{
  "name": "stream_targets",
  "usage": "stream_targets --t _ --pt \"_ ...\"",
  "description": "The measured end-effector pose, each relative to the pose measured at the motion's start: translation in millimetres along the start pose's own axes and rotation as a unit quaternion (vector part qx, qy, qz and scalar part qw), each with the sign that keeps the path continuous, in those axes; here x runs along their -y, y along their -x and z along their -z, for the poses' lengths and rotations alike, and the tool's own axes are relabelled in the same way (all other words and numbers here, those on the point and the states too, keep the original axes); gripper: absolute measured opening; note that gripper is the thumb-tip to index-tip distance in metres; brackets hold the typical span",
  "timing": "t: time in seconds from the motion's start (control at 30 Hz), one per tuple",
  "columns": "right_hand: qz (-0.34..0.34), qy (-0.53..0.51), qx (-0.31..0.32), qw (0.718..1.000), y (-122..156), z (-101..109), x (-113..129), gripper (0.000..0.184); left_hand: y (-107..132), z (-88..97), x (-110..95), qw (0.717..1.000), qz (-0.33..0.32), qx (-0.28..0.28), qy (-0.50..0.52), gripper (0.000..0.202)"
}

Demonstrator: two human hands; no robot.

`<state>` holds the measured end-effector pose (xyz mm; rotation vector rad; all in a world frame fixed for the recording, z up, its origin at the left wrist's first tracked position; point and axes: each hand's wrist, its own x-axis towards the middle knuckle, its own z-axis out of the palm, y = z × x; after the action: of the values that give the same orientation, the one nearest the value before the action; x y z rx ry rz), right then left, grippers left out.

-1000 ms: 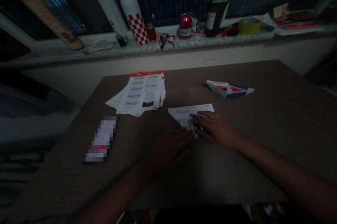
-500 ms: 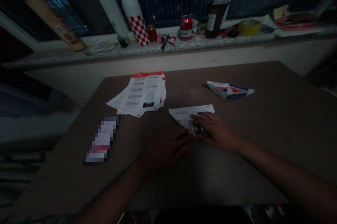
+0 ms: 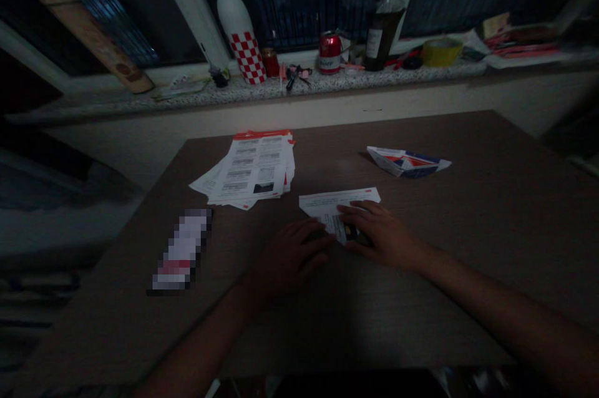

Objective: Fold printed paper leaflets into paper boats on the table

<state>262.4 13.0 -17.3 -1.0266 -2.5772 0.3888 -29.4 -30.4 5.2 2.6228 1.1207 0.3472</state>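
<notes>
A printed sheet of paper (image 3: pixel 322 203), folded to a downward-pointing shape with a straight upper band, lies on the brown table (image 3: pixel 412 317). My right hand (image 3: pixel 381 229) rests flat over its right side, fingers spread and pointing left. At the paper's lower left edge is my left hand (image 3: pixel 292 257), its fingers stretched out and the tips touching or very near the edge. Neither hand grips the paper. Beyond my right hand sits a folded paper boat (image 3: pixel 408 162) in white, blue and red.
A fanned stack of printed sheets (image 3: pixel 253 167) lies at the table's back left, and a phone (image 3: pixel 182 248) with a blurred screen lies nearer. On the windowsill stand a checkered white bottle (image 3: pixel 241 30), a red can (image 3: pixel 330 53), a dark pouch (image 3: pixel 378 39) and yellow tape (image 3: pixel 441 52).
My left hand has shifted slightly up and left along the paper's edge. My right hand stays in place on the paper. The camera view has moved a little.
</notes>
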Motion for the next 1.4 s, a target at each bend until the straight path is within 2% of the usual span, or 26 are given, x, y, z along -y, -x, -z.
stream_targets --t 0.23,0.47,0.93,1.4 --pt "0.005 -0.009 -0.005 1.000 0.1 0.1 -1.1 0.068 0.6 -1.8 6.7 0.999 0.039 -0.005 0.007 0.051" --pt "0.002 -0.006 0.001 1.000 -0.6 1.8 0.2 0.061 1.5 -1.6 20.3 0.999 0.022 -0.011 -0.030 0.046" --pt "-0.004 -0.009 -0.010 1.000 -2.1 1.4 0.0 0.058 1.6 3.6 30.1 0.999 0.040 -0.010 -0.029 0.046" --pt "-0.005 -0.008 -0.017 1.000 -1.5 2.4 1.1 0.061 2.5 4.4 25.0 0.998 0.054 -0.017 -0.011 0.048"
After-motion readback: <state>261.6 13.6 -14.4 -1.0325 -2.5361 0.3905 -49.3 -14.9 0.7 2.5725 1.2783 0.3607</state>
